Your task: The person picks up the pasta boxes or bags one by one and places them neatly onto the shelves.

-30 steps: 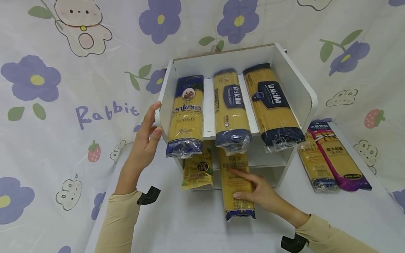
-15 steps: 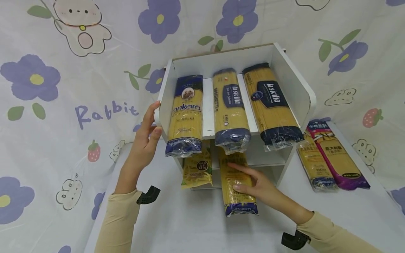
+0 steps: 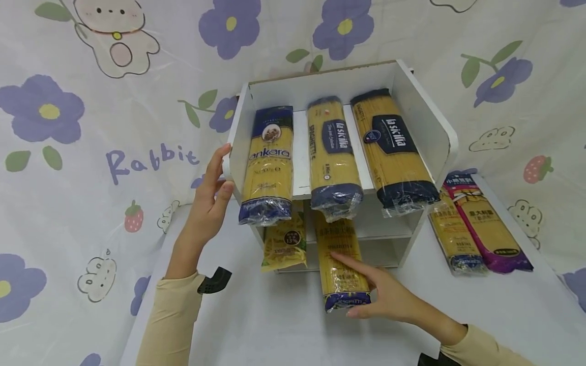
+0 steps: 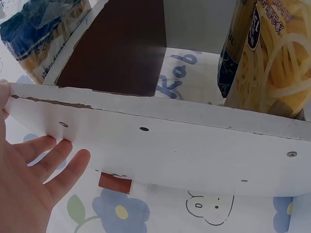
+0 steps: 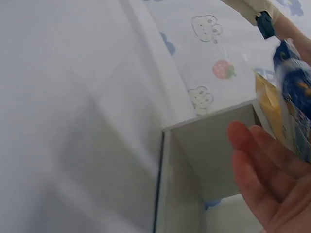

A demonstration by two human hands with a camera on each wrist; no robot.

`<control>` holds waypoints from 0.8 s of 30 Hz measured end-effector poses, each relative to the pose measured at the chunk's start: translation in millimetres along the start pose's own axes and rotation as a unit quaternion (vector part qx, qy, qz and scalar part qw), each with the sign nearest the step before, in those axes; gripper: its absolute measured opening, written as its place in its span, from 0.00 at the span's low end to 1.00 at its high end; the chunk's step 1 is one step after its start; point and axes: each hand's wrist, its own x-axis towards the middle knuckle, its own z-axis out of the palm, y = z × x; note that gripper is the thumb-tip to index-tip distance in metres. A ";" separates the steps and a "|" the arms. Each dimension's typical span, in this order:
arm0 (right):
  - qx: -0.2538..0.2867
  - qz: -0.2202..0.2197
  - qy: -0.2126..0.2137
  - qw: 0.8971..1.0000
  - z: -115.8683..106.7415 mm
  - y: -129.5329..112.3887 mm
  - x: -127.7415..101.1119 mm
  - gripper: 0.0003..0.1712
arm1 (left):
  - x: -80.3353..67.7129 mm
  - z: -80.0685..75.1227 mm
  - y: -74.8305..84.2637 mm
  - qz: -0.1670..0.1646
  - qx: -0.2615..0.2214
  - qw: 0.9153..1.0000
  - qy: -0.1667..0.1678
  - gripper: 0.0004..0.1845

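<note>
In the head view, my left hand (image 3: 206,213) rests against the left side wall of a white shelf unit (image 3: 299,147); the left wrist view shows its fingers (image 4: 65,170) extended along the outer panel. My right hand (image 3: 393,300) is at a yellow spaghetti pack (image 3: 331,277) with a blue end, which sticks out of the middle tier. The index finger lies across its printed face, and the thumb is beside its blue front end. In the right wrist view, relaxed fingers (image 5: 257,179) extend below the packs; the far end of the spaghetti pack is hidden under the upper shelf.
On the top tier lie an Ankara pasta pack (image 3: 270,162) and two La Sicilia packs, one in the middle (image 3: 336,152) and one on the right (image 3: 396,147). A noodle bag (image 3: 284,244) hangs out left of the spaghetti. Right of the unit, a purple-ended pack (image 3: 490,223) overlaps a yellow pack (image 3: 458,239).
My right thumb has moved off the spaghetti pack's face down to its front end, and the hand has shifted lower. The pack sits slightly further in. My left hand stays put.
</note>
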 end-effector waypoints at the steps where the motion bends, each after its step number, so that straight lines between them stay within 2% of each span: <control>1: -0.002 0.006 0.008 1.000 2.4 -0.7 -0.8 0.53 | -0.3 -0.3 0.2 -0.001 0.002 1.000 0.000 0.36; 5: -0.007 0.012 0.040 0.999 9.5 -1.4 -1.6 0.47 | -0.7 -0.4 0.1 -0.004 0.005 1.000 -0.001 0.36; 15: -0.013 -0.046 0.073 0.996 13.5 4.6 2.9 0.40 | 0.6 -0.5 -0.6 -0.004 0.008 1.000 -0.001 0.38; 24: -0.026 -0.022 0.087 0.996 10.8 5.1 10.0 0.40 | -0.6 -0.1 -1.6 -0.007 0.005 1.000 -0.002 0.37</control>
